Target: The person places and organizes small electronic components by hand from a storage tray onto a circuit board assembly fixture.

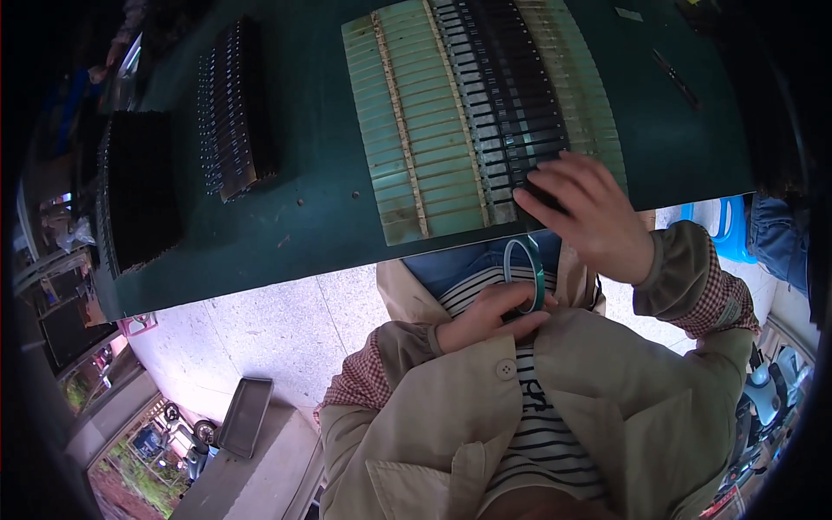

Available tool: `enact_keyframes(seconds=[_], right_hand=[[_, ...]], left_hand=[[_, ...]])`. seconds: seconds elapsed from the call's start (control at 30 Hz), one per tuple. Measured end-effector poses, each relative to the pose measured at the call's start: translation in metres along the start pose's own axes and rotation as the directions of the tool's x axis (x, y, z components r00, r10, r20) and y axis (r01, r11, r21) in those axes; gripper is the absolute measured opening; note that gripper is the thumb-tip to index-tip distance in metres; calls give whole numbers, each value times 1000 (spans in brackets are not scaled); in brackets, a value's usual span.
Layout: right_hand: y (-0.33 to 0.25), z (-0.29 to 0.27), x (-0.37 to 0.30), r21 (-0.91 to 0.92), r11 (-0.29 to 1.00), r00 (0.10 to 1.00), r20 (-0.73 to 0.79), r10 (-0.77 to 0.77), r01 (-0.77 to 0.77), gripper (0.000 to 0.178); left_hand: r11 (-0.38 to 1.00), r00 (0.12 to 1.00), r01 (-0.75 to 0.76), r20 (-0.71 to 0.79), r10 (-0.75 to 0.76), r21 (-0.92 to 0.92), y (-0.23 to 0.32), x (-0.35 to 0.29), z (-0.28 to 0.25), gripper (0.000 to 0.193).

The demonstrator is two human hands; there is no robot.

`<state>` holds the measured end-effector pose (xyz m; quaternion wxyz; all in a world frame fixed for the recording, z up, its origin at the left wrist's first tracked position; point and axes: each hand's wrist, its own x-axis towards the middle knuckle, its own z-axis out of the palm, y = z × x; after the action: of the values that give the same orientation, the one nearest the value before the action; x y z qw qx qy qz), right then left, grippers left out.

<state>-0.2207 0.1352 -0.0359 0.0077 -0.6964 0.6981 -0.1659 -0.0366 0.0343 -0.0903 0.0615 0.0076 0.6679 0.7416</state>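
My left hand (485, 319) holds a roll of green tape (539, 276) upright by its lower rim, just below the table's near edge. Above it, my right hand (594, 212) reaches over the near end of a row of dark narrow strips (513, 78). Its fingers are apart, with thumb and fingertips on or just over the strips; what lies beneath them is hidden. The strips lie side by side across a pale green slatted board (442, 130). A shiny, see-through band, apparently tape, runs across some strips near my fingertips.
On the green table (321, 234), a stack of dark strips (230, 113) lies left of the board, with a larger dark stack (143, 186) beyond it. A slim dark tool (676, 78) lies at the far right. A blue stool (732, 230) stands past the right edge.
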Motion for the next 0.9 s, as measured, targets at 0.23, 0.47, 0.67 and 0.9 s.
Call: enact_keyframes(seconds=[0.23, 0.47, 0.67, 0.9], right_hand=[[-4, 6, -7, -93, 994, 997, -49, -60, 56, 46], [48, -18, -20, -165, 981, 932, -361, 33, -99, 41], [169, -35, -47, -262, 788, 768, -525, 368, -557, 36], [171, -25, -54, 93, 664, 580, -407, 706, -742, 28]], left_hand=[[990, 993, 114, 0, -115, -81, 2, 2, -1, 18], [885, 974, 168, -65, -216, -434, -17, 3, 0, 23], [791, 949, 193, -93, -301, -581, -18, 21, -2, 37], [719, 851, 178, -262, -455, -672, -3, 23, 1, 16]])
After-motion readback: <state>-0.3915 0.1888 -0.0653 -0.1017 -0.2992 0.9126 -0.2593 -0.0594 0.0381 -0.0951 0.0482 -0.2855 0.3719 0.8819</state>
